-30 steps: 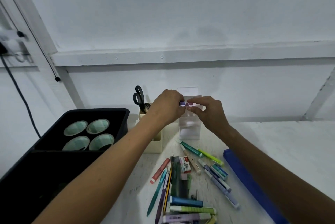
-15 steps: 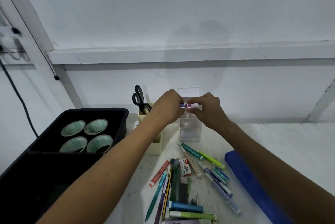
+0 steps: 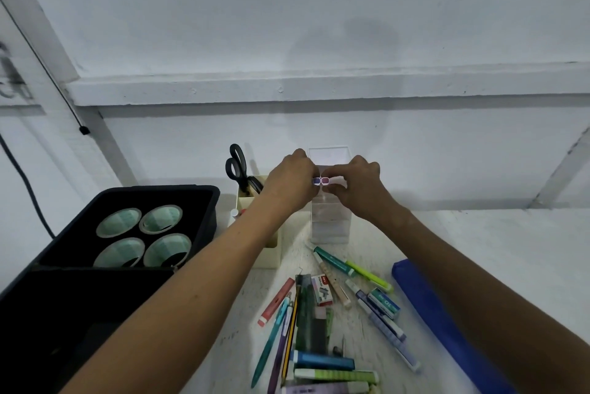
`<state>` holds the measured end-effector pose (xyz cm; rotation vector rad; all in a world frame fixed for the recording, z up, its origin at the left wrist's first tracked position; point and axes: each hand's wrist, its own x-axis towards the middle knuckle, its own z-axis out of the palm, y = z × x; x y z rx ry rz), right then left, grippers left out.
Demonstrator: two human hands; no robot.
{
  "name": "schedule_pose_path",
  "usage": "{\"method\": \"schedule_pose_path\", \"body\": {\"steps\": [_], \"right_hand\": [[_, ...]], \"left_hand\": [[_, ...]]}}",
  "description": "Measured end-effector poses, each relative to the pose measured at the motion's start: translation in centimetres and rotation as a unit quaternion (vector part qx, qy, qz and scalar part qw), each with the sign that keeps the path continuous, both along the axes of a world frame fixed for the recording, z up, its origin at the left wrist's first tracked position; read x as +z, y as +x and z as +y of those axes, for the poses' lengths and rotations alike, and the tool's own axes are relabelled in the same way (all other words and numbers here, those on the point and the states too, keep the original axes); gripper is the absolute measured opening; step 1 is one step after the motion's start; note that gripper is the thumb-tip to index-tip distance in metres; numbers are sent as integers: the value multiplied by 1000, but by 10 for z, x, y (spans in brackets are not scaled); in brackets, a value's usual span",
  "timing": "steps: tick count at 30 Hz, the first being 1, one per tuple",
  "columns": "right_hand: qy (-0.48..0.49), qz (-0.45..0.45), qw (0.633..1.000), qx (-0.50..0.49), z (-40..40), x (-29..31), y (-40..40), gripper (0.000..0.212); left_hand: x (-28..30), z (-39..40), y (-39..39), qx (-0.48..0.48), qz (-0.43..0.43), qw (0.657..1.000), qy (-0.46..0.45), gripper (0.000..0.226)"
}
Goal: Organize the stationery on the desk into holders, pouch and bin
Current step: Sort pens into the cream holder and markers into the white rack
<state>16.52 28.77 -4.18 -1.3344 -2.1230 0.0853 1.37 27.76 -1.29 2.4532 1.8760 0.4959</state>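
Observation:
Both hands meet above the clear acrylic holder (image 3: 330, 223) at the back of the desk. My left hand (image 3: 292, 181) and my right hand (image 3: 359, 184) pinch a small white item with a blue and a pink patch (image 3: 321, 181) between their fingertips. A cream pen holder (image 3: 255, 227) with black scissors (image 3: 238, 168) stands just left of the clear one. Loose pens, markers and highlighters (image 3: 322, 323) lie on the desk below my hands. A blue pouch (image 3: 447, 326) lies to their right. The black bin (image 3: 134, 227) is on the left.
Several rolls of tape (image 3: 143, 238) sit inside the black bin. A small staples box (image 3: 323, 290) lies among the pens. A white wall with a ledge (image 3: 319, 87) stands right behind the holders. A black cable (image 3: 28, 189) hangs at far left.
My two hands have drawn closer together over the clear holder, still pinching the small item. The view shifted slightly.

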Motion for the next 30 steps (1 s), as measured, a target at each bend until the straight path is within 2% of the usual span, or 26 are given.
{"method": "schedule_pose_path", "body": {"steps": [8,12,16,20,30], "right_hand": [[-14,16,1000,13,2,-2,2,22],[-29,-29,999,23,4,-1,1,22],[-35,-48,998,14,3,-6,-1,21],[-72,-58,996,8,4,-10,-1,29],[-129,-98,987,9,-5,-4,-1,52]], "left_hand": [[-7,1,2,5,-1,1000,21,20],[-9,1,-3,-13,4,1000,10,21],[-17,-2,-12,-31,-58,998,20,35],[-20,-4,-15,-27,-103,994,21,39],[-25,-4,-14,-10,-109,994,13,42]]}}
